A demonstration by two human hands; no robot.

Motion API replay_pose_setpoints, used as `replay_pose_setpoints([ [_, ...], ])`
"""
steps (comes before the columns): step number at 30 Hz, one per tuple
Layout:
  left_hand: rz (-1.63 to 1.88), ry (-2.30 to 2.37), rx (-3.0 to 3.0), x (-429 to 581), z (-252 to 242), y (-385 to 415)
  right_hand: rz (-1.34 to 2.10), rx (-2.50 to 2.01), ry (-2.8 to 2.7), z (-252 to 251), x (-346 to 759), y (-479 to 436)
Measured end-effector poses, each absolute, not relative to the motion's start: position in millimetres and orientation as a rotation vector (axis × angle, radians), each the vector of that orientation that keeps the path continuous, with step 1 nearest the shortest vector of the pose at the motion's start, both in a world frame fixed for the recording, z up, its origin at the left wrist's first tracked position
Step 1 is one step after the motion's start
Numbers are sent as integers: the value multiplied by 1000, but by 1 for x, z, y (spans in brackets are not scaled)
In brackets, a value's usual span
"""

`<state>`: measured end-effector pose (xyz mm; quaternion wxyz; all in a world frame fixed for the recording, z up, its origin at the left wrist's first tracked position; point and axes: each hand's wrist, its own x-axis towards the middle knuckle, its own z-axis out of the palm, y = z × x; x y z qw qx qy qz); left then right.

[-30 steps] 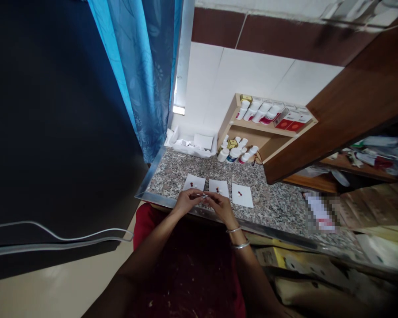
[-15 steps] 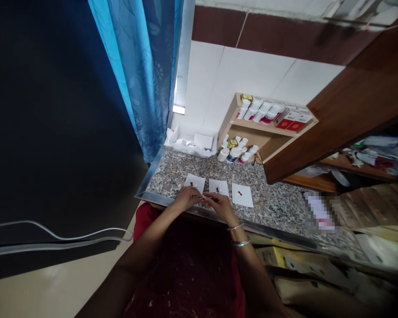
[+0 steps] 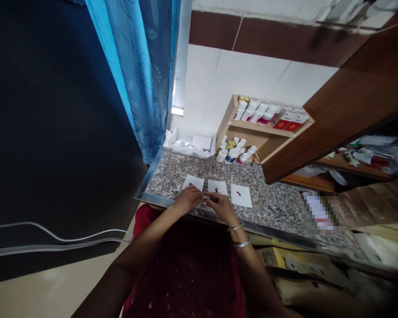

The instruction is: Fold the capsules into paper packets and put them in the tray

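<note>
1. Small thin pale item (image 3: 205,197), at the front edge of the counter: pinched between the fingertips of both hands and too small to identify.
2. Left hand (image 3: 186,199) and right hand (image 3: 219,205): fingers curled and closed on the item, fingertips meeting. Two silver metal bangles (image 3: 239,236) circle the right wrist.
3. Three white paper squares in a row just behind the hands, each carrying small dark red pills: left square (image 3: 193,180), partly covered by the left hand; middle square (image 3: 218,187); right square (image 3: 241,194), clear of both hands.
4. Speckled grey granite counter (image 3: 275,206), with a metal strip (image 3: 151,198) along its front edge. Bare stone lies right of the paper row and between the row and the back edge.
5. Shallow white plastic tray (image 3: 189,148), back left corner, holding white slips.
6. Open wooden shelf unit (image 3: 264,138), at the back edge: white plastic bottles (image 3: 252,111) and red-and-white cartons (image 3: 287,122) above, more bottles and a small yellow box (image 3: 231,143) below. No lettering is legible.
7. Blue patterned curtain (image 3: 142,75), hanging beyond the counter's left edge.
</note>
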<state>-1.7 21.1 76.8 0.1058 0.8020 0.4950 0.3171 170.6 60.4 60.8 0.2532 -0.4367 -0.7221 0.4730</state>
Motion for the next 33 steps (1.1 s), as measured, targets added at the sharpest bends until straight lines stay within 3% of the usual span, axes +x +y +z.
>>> replay_pose_setpoints([
  [7,956,1496,2669,4,70,13,1176,-1225,-1853,61,163,52],
  [22,1280,1283,2455,-4,86,11,1063,-1159,-1841,63,160,47],
  [33,1049,1332,2300,-5,98,21,908,-1148,-1991,61,159,46],
])
